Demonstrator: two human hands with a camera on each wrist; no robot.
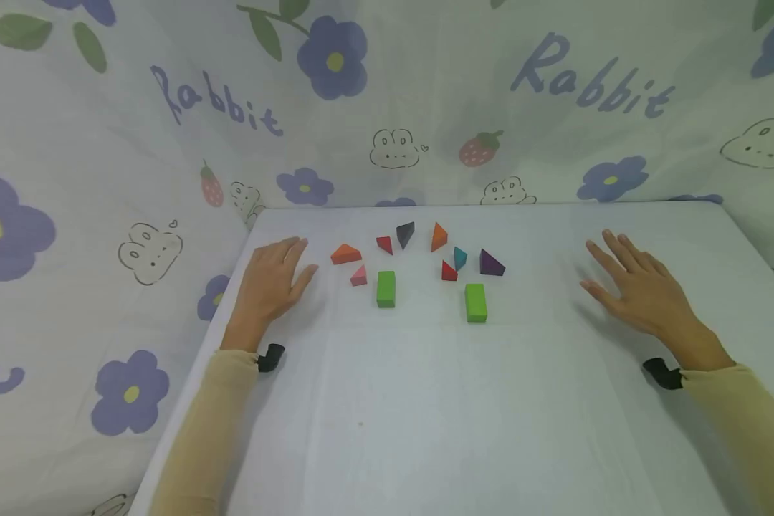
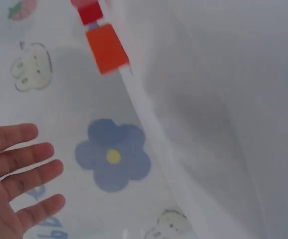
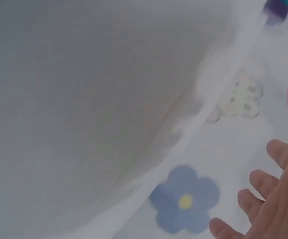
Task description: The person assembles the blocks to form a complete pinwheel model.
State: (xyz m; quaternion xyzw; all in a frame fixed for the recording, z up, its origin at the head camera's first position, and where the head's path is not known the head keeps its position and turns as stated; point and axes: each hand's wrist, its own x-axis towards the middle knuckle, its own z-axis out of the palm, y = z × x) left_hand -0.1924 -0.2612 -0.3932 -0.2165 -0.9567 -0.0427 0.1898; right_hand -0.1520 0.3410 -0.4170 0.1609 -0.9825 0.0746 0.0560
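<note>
Left hand (image 1: 274,279) released near an orange triangular block (image 1: 346,254), right hand (image 1: 641,292) likewise released, well apart from a dark purple triangular block (image 1: 491,264), two green rectangular blocks (image 1: 385,289) (image 1: 476,303) between the hands on a white worktop (image 1: 393,416)

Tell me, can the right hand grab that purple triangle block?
Probably yes: the right hand looks empty, with its fingers spread, and no other block lies between it and the purple triangular block.

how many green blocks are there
2: one green block near the middle of the head view, the other green block to its right and slightly lower; neither is covered.
</note>
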